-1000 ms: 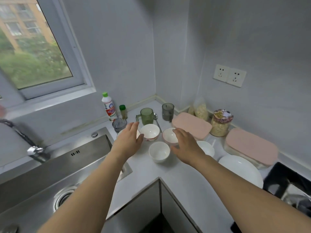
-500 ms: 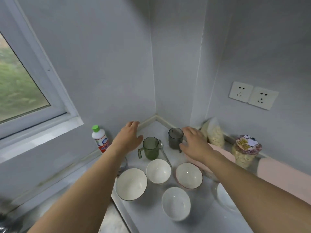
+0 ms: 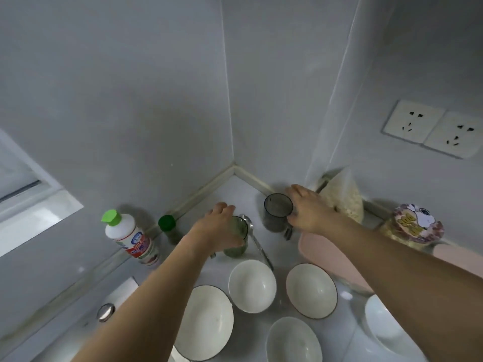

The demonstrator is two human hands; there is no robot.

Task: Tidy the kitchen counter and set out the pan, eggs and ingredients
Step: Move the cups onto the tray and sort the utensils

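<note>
Since half a second ago both hands have been brought down onto the two cups. The translucent green plastic mug [image 3: 236, 237] is covered by the left hand [image 3: 217, 231], whose fingers lie over its rim; whether it is truly gripped cannot be told. The smoky grey translucent cup [image 3: 277, 212], just right of the green mug, is clasped round its far side by the curled right hand [image 3: 308, 212]. A metal spoon [image 3: 254, 239] lies between the two cups. Four white ceramic bowls [image 3: 252, 284] are grouped in front of the green mug, and a white detergent bottle with a green cap [image 3: 128, 235] stands to its left. The tidying step seems in hand; next, a firm hold and a level lift are called for.
</note>
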